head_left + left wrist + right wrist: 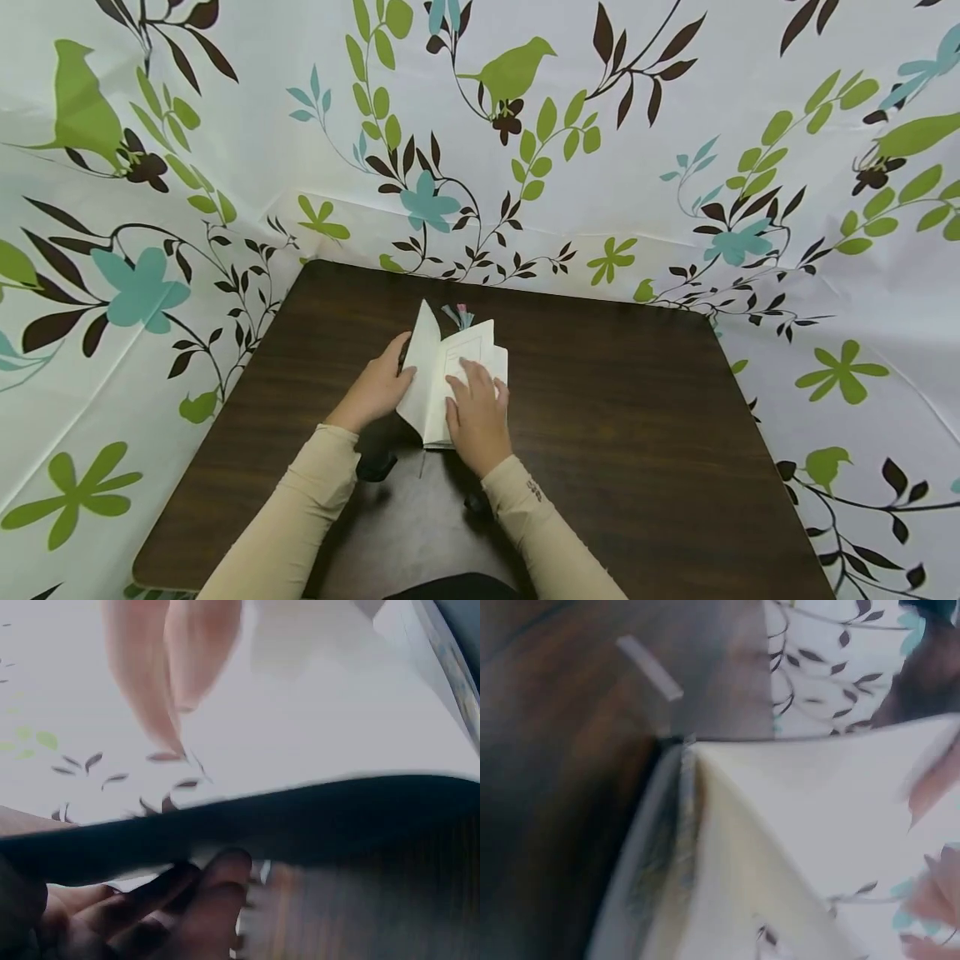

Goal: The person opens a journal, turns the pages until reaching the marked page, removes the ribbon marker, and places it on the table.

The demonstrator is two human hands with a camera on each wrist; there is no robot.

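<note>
I count two grips of mine, one left [375, 389] and one right [478, 417], and two sleeves [296, 492]. With me are one book [432, 383], one worktop [637, 442] and four whole green flowers [842, 373] printed on one backdrop [645, 183]; the tassel strands [460, 315] look too small to count.

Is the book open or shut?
Open. The book shows white pages spread to both sides; the left hand holds its left side, and the right hand rests on the right.

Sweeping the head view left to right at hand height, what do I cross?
Left backdrop, table's left part, left hand, book's left page, right hand, table's right part, green flower on the right backdrop.
</note>
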